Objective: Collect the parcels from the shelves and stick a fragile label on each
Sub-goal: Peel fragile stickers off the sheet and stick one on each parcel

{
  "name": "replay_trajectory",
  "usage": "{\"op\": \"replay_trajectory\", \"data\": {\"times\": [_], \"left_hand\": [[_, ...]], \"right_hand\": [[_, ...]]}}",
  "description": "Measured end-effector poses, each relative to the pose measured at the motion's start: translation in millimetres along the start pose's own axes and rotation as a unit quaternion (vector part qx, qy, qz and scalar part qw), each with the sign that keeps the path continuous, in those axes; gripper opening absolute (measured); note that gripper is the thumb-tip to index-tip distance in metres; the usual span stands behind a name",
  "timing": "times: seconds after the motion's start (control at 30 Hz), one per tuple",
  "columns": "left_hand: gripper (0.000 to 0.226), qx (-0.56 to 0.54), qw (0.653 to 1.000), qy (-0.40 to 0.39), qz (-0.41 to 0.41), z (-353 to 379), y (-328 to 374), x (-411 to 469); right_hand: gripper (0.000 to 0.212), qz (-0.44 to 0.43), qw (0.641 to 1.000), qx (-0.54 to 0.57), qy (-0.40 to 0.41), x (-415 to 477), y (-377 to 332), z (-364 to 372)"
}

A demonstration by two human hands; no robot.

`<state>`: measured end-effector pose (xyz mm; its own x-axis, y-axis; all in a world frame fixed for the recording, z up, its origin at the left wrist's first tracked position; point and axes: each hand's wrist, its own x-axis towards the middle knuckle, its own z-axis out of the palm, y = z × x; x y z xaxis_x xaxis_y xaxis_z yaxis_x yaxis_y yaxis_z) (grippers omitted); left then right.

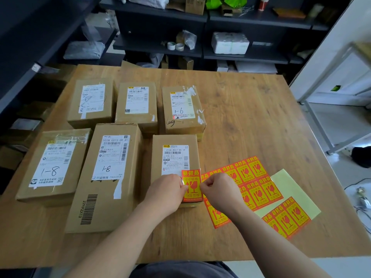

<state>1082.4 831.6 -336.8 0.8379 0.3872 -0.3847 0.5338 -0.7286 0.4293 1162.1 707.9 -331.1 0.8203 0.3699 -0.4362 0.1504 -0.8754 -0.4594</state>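
Several brown cardboard parcels with white shipping labels lie on the wooden table. The nearest one, the small parcel marked 210A, carries an orange and yellow fragile label at its near right corner. My left hand pinches the label's left edge. My right hand pinches its right edge, fingers curled. A sheet of fragile labels lies just right of the parcel, partly under my right hand. A second label sheet on pale yellow backing lies nearer the table's right edge.
A long parcel marked 1-8 lies left of the small one, and another further left. Three parcels form a back row. Dark shelves with packages and tape rolls stand behind the table. A white frame stands at right.
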Motion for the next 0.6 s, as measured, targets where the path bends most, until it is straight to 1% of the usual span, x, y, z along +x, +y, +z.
{"op": "replay_trajectory", "data": {"times": [0.4, 0.43, 0.53, 0.6], "left_hand": [[0.043, 0.015, 1.0, 0.002, -0.01, 1.4, -0.4, 3.1], [0.044, 0.02, 1.0, 0.007, -0.012, 0.1, -1.5, 2.7], [0.043, 0.034, 0.999, 0.028, -0.019, -2.8, -8.5, -0.1], [0.042, 0.059, 0.997, 0.051, -0.003, -1.6, -13.1, -4.2]], "right_hand": [[0.035, -0.009, 1.0, -0.017, 0.008, 1.6, 0.1, -1.8], [0.034, -0.013, 1.0, -0.019, 0.011, 2.1, 0.2, -2.0], [0.021, -0.012, 1.0, -0.006, 0.008, 3.2, 0.1, 0.1], [0.022, -0.013, 1.0, -0.006, 0.013, 2.5, 1.6, -0.4]]}}
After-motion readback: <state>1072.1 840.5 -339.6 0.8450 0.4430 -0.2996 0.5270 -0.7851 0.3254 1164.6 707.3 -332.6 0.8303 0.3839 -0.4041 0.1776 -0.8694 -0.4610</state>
